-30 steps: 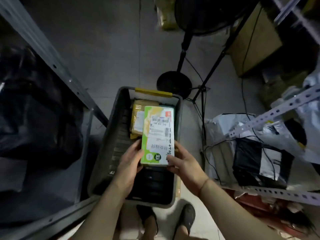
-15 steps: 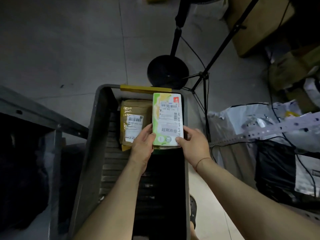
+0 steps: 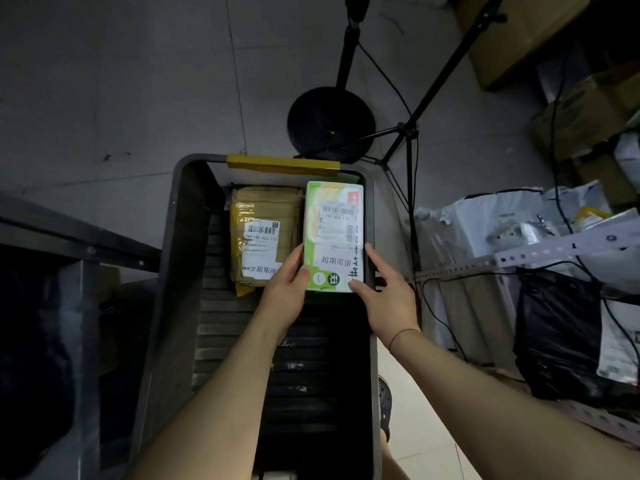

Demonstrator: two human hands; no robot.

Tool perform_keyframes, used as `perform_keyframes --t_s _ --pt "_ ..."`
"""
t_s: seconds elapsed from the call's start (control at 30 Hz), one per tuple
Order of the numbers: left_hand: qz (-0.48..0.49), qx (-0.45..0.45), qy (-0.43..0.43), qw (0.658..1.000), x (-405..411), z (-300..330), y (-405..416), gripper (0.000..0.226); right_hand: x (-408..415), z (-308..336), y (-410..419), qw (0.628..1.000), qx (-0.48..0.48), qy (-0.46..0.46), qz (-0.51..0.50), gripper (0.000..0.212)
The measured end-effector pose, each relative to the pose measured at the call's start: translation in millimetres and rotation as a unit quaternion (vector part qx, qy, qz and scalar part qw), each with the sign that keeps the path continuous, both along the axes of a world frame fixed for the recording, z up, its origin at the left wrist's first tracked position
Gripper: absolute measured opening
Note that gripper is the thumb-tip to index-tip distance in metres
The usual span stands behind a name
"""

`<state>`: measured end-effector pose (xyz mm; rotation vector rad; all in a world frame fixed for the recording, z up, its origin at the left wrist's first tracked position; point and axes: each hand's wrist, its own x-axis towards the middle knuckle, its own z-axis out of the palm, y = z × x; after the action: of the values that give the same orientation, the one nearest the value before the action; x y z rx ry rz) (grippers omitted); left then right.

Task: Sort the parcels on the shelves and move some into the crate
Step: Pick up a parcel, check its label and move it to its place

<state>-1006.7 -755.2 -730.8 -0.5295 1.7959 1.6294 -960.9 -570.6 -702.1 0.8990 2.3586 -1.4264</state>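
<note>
**Green parcel held over the crate's far end**

On my left I see a dark shelf frame [image 3: 79, 237], too dim for me to make out what it holds. Next comes the crate [image 3: 180, 258] — grey, long, with a yellow handle [image 3: 284, 164] across its far rim. Inside it, at the far end, a brown parcel [image 3: 266, 237] lies flat with a white label facing up.

My left hand [image 3: 287, 289] grips the green parcel [image 3: 334, 233] by its near left corner, thumb on the top face and fingers curled beneath. The green parcel sits just beside the brown one, in the crate's far right corner; I cannot tell whether it rests on the bottom or hangs just above it. My right hand [image 3: 384, 292] holds the near right corner — thumb pressed to the front edge, index finger stretched along the right side.

Beyond the crate a round black stand base [image 3: 330, 123] sits on the floor, with a tripod [image 3: 408, 133] just to its right. Further right, a white perforated rack [image 3: 540, 252] carries white and black bagged parcels [image 3: 557, 327], and cardboard boxes [image 3: 519, 32] sit at the upper right.
</note>
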Motion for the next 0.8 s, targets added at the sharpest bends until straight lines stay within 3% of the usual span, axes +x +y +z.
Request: perform_keyframes --t_s 0.1,0.27,0.33,0.53,0.67,0.8 --pt "-0.023 -0.049 0.022 0.998 3.3 7.2 -1.0 0.041 -3.7 11.4 1.5 0.999 0.01 -0.027 0.034 0.072" --pt "-0.019 -0.114 0.076 0.99 17.7 68.1 -0.5 0.031 -8.5 57.5 2.3 0.995 0.038 -0.029 0.084 0.038" --pt "-0.053 -0.173 0.124 0.976 27.1 102.4 -1.1 0.034 -6.4 85.8 3.4 0.986 0.083 -0.015 0.145 0.036" --pt "-0.193 -0.355 0.259 0.877 76.8 216.1 5.2 0.035 22.1 197.2 14.4 0.894 0.241 0.064 0.372 0.037" --pt "-0.287 -0.432 0.32 0.793 123.1 295.4 19.5 0.032 69.7 272.1 33.9 0.849 0.319 0.063 0.416 0.035" --pt "-0.371 -0.477 0.398 0.691 170.2 348.5 41.8 0.026 140.3 324.0 56.1 0.837 0.376 0.047 0.395 0.029"
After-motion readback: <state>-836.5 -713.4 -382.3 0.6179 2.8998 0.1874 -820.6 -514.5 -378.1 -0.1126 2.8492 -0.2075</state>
